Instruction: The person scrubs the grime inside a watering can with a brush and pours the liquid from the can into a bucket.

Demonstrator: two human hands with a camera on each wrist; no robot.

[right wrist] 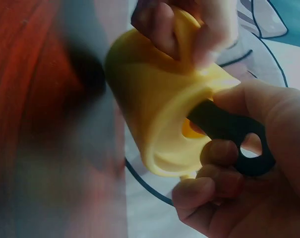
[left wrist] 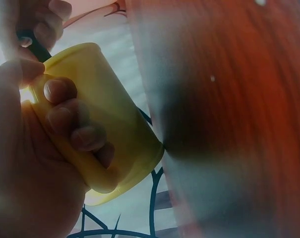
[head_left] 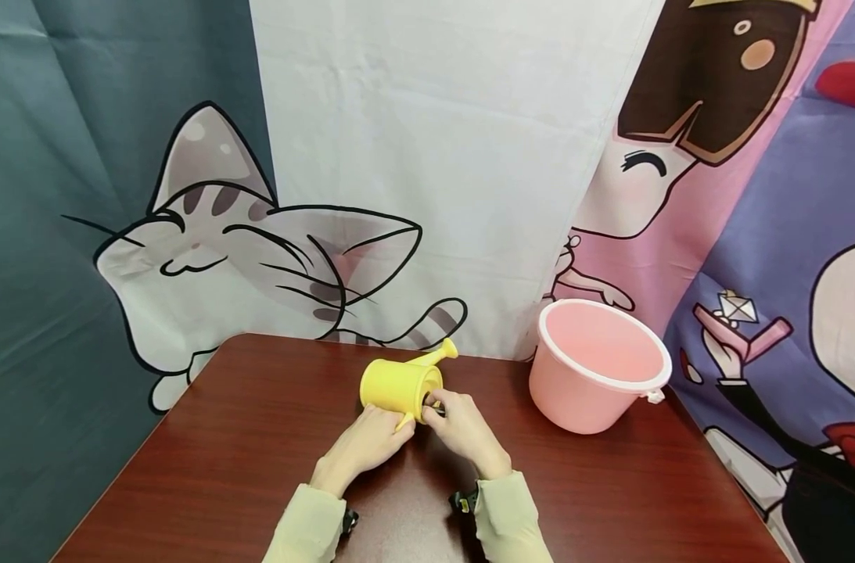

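A yellow watering can point(head_left: 392, 383) is tipped over on its side low at the table, its spout point(head_left: 432, 357) pointing to the back right and its mouth facing right. My left hand point(head_left: 374, 438) grips its handle point(right wrist: 186, 39), fingers curled round it. My right hand point(head_left: 462, 426) pinches a flat black handle point(right wrist: 224, 129) with a round hole near its end, between thumb and fingers. The handle's far end goes into the can's mouth. Inside the can it is hidden, so I cannot tell what tool it belongs to.
To the right on the brown wooden table point(head_left: 258, 446) stands a pink bucket point(head_left: 575, 399) with a white rim. Behind the table hangs a cloth point(head_left: 434, 141) printed with a cartoon cat and figures. Each wrist carries a small black camera.
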